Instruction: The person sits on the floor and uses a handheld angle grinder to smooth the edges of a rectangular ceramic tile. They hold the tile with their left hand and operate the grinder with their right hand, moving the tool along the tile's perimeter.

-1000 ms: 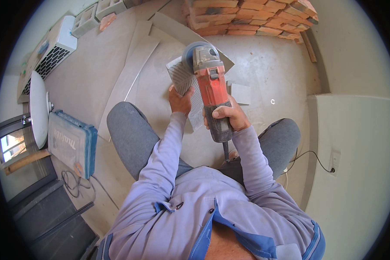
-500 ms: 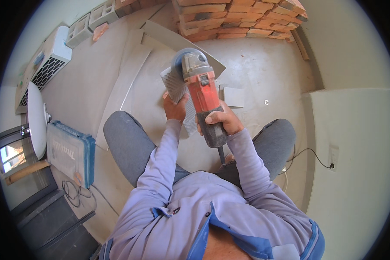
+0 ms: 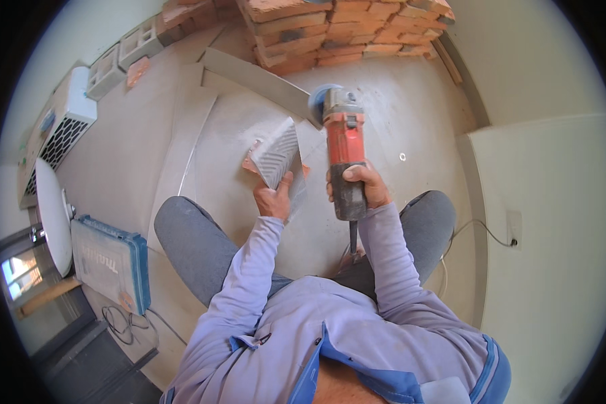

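My right hand (image 3: pixel 373 184) is wrapped round the black rear body of a red and grey angle grinder (image 3: pixel 346 138), its disc (image 3: pixel 321 101) pointing away from me. In my left hand (image 3: pixel 273 197) is a tile piece (image 3: pixel 277 153) with a ridged grey back, tilted up from the floor. A gap separates the grinder's disc from this tile. Orange brick (image 3: pixel 250 160) shows beside and behind the tile, partly hidden by it. Past them, a long grey tile strip (image 3: pixel 256 81) lies on the floor, its right end close to the disc.
A stack of orange bricks (image 3: pixel 343 34) stands at the far side. To my left are a blue-edged tool case (image 3: pixel 111 262), a white basin-like object (image 3: pixel 52 215) and a cable (image 3: pixel 118 323). A cord runs to a wall socket (image 3: pixel 514 232) on my right. Hollow blocks (image 3: pixel 140 44) line the far left wall.
The grinder has moved right, away from the tile piece it overlapped. My left hand has come slightly lower, and the tile is turned so more of its ridged back shows.
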Demonstrator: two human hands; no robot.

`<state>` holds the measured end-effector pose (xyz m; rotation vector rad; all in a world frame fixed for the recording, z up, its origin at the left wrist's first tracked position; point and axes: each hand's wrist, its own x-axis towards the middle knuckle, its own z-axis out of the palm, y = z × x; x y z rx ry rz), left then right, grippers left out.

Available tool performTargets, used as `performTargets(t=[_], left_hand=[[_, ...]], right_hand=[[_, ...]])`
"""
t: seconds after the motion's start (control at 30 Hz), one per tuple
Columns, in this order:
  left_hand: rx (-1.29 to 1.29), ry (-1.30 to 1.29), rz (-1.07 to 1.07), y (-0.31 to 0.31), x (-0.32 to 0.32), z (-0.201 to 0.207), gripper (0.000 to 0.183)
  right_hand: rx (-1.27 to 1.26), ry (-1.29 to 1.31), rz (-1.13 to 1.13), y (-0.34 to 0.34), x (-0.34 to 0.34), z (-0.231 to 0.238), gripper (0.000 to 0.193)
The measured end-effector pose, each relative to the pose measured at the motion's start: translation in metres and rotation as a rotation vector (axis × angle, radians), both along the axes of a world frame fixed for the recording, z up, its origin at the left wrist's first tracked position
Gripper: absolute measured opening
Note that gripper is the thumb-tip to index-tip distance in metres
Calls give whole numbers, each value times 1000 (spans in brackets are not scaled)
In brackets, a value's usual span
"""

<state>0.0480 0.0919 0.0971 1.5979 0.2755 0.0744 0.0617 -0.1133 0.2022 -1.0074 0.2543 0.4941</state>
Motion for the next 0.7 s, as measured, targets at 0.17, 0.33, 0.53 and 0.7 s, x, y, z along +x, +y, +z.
performTargets(t=[0.17,0.33,0.53,0.7], left_hand=[[-56,-141,-248,-20,-36,18,35],[19,-293,-410,-24,-46,24,51],[40,-456,-549,-14,-48,38,58],[38,-500,-587,-2,-54,34,52]], right_hand=[[-147,24,-302,-33,-30,15,44],[-221,90,-454,-57,-73,25,41],[-313,98,-529,-53,-118,37,46],[-394,66,-523,-31,-132,52,45]])
